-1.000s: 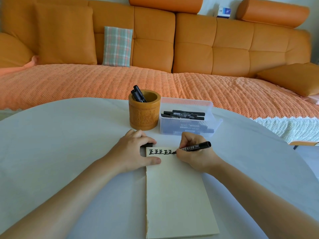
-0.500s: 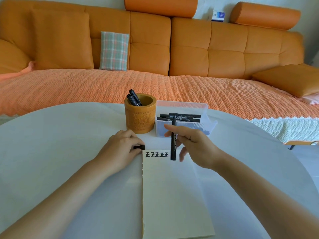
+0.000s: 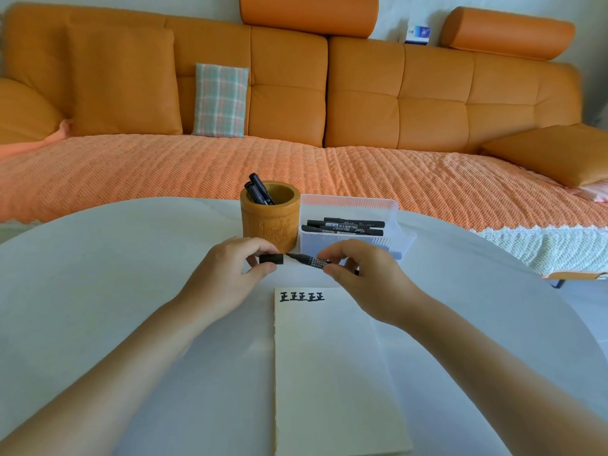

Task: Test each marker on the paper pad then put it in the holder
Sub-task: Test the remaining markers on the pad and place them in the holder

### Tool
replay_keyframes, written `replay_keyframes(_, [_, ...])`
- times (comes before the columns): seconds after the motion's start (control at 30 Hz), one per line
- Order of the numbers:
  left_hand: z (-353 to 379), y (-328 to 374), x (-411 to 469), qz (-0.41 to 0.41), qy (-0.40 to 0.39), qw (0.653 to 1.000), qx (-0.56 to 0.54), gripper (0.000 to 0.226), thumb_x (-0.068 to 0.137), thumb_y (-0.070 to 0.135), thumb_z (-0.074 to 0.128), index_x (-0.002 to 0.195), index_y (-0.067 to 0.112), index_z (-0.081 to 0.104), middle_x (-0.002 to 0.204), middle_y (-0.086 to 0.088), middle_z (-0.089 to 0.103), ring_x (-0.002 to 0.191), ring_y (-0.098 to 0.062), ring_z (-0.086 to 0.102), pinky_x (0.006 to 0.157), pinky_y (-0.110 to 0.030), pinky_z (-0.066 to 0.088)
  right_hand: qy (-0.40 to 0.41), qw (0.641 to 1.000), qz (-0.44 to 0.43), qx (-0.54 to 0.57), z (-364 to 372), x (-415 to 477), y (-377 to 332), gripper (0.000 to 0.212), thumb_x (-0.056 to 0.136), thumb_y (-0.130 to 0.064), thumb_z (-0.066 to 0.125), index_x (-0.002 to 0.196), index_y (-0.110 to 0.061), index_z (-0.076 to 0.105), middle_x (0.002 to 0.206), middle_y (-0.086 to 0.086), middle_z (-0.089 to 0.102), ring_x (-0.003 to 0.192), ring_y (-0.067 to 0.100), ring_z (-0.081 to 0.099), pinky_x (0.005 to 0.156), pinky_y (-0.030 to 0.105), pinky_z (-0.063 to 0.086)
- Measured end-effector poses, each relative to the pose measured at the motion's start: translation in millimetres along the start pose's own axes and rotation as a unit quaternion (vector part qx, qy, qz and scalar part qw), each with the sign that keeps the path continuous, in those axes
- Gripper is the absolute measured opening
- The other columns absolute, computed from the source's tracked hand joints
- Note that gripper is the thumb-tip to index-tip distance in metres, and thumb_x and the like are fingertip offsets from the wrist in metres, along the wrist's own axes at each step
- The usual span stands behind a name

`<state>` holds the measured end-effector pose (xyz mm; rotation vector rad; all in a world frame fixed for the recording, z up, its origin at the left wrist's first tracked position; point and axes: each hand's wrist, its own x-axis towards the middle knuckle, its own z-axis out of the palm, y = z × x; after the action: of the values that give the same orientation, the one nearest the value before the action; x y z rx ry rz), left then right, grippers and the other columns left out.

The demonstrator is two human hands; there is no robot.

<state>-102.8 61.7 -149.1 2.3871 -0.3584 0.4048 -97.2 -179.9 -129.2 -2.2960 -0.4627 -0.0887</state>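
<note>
Cap and marker held apart, above the pad [image 3: 335,373].
Left hand [image 3: 227,274] pinches cap [image 3: 271,259]; right hand [image 3: 365,278] pinches marker [image 3: 309,260], tip just beside cap; holder [image 3: 269,218] behind.

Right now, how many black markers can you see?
6. Two markers stand in the wooden holder, three lie in the clear box, one marker is in the right hand, its cap in the left hand. More may hide in the box.
</note>
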Motion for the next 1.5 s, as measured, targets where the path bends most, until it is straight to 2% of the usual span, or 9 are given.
replay_keyframes(0.13, [0,0,-1,0.013,-0.009,1.0,0.01,0.02,0.089,0.022,0.069,0.108,0.028,0.07,0.088,0.024,0.056,0.088,-0.001,0.054,0.064,-0.008,0.034,0.019,0.997,-0.012,-0.069,2,-1,5,0.016,0.098,-0.029,0.058,0.108,-0.034,0.068,0.097,-0.021,0.06,0.077,-0.008,0.054,0.066,0.009,0.038])
replay_keyframes(0.47, [6,3,-2,0.047,-0.065,0.997,0.005,0.015,0.091,0.028,0.067,0.105,0.033,0.069,0.09,0.022,0.059,0.092,0.0,0.053,0.073,-0.018,0.043,-0.021,0.994,-0.047,-0.093,10,-1,4,0.016,0.098,-0.031,0.057,0.111,-0.033,0.067,0.105,-0.018,0.06,0.089,0.002,0.057,0.082,0.022,0.048])
replay_keyframes(0.63, [4,8,0,0.054,-0.1,0.994,0.006,0.016,0.097,0.028,0.057,0.108,0.03,0.069,0.09,0.02,0.06,0.092,-0.002,0.054,0.077,-0.024,0.046,-0.037,0.989,-0.106,-0.101,8,-1,9,0.029,0.09,-0.027,0.071,0.118,-0.028,0.067,0.103,-0.014,0.059,0.081,0.002,0.056,0.076,0.019,0.047])
replay_keyframes(0.83, [-2,16,0,0.046,-0.138,0.989,-0.027,0.023,0.098,0.024,0.055,0.079,0.035,0.065,0.081,0.016,0.063,0.088,-0.002,0.057,0.072,-0.018,0.044,0.0,0.963,-0.216,-0.159,5,-1,13,0.021,0.096,-0.03,0.058,0.112,-0.026,0.071,0.088,-0.013,0.064,0.077,0.009,0.058,0.061,0.035,0.051])
replay_keyframes(1.0, [-2,18,-1,0.075,-0.101,0.991,-0.037,0.017,0.095,0.021,0.06,0.087,0.033,0.07,0.076,0.014,0.059,0.086,-0.007,0.055,0.068,-0.015,0.04,-0.012,0.976,-0.175,-0.13,5,-2,6,0.017,0.097,-0.03,0.057,0.105,-0.029,0.072,0.077,-0.011,0.06,0.07,0.01,0.055,0.06,0.036,0.048])
replay_keyframes(1.1, [-2,15,-1,0.136,-0.073,0.988,0.0,0.016,0.093,0.026,0.06,0.1,0.022,0.074,0.074,0.012,0.055,0.081,-0.007,0.049,0.065,-0.017,0.039,-0.09,0.992,-0.084,-0.003,3,0,2,0.016,0.099,-0.025,0.058,0.094,-0.026,0.073,0.067,-0.009,0.054,0.062,0.009,0.046,0.062,0.031,0.041])
replay_keyframes(1.2, [-4,15,-2,0.198,-0.06,0.978,0.036,0.026,0.092,0.032,0.055,0.099,0.014,0.073,0.074,0.008,0.053,0.077,-0.007,0.043,0.06,-0.025,0.04,-0.143,0.982,0.0,0.126,4,-1,2,0.023,0.1,-0.021,0.057,0.09,-0.013,0.076,0.067,0.002,0.052,0.064,0.012,0.041,0.062,0.026,0.035])
replay_keyframes(1.27, [-5,14,-4,0.218,-0.057,0.973,0.046,0.029,0.092,0.034,0.055,0.099,0.013,0.073,0.075,0.008,0.053,0.076,-0.007,0.041,0.058,-0.026,0.04,-0.175,0.968,0.041,0.176,6,-3,0,0.028,0.102,-0.022,0.054,0.088,-0.017,0.077,0.065,0.006,0.049,0.06,0.014,0.037,0.057,0.023,0.032])
replay_keyframes(1.5, [3,8,0,0.098,-0.029,0.994,-0.039,0.02,0.087,0.025,0.071,0.106,0.03,0.073,0.088,0.023,0.063,0.089,-0.005,0.056,0.072,-0.02,0.043,-0.106,0.99,-0.05,-0.076,6,4,-12,0.017,0.102,-0.029,0.051,0.1,-0.034,0.067,0.087,-0.013,0.06,0.076,0.002,0.055,0.069,0.022,0.043])
